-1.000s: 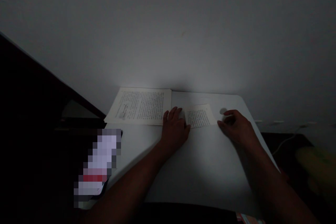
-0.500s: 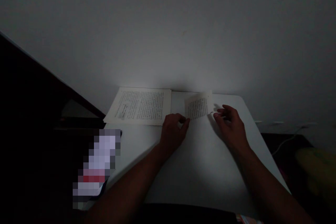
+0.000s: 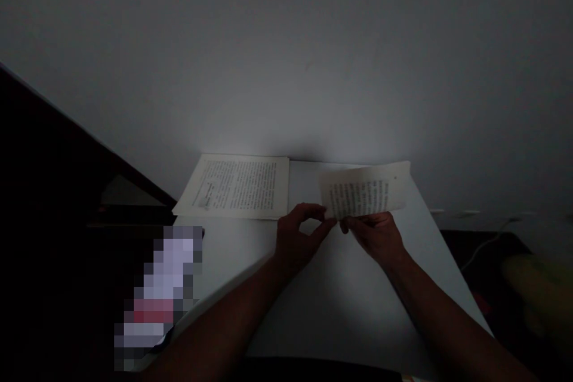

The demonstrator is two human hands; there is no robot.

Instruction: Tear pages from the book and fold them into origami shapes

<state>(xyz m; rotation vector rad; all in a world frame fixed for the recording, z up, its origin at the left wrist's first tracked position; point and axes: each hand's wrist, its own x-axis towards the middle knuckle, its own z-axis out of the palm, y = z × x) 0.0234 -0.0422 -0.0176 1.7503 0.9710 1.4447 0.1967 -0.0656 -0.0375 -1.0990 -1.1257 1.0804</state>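
Observation:
A printed sheet of paper (image 3: 362,191) is held up, tilted, just above the right half of the white table (image 3: 322,304). At its lower left corner, my left hand (image 3: 295,236) pinches it between thumb and index finger. My right hand (image 3: 380,240) is closed on the lower edge, close beside the left fingertips, with some fingers hidden behind the paper. To the left of my hands lie other printed pages (image 3: 242,188), flat near the wall.
A pixelated, bright-screened device (image 3: 163,286) lies at the table's left edge. The pale wall (image 3: 304,83) rises directly behind the table. Beyond the right edge are a thin white cable (image 3: 481,248) and a dim yellowish thing (image 3: 537,286).
My right hand has moved left and closed on the sheet's lower edge; before, it was apart with fingers loosely curled. The sheet now shows wider, reaching farther right. My left hand keeps its pinch.

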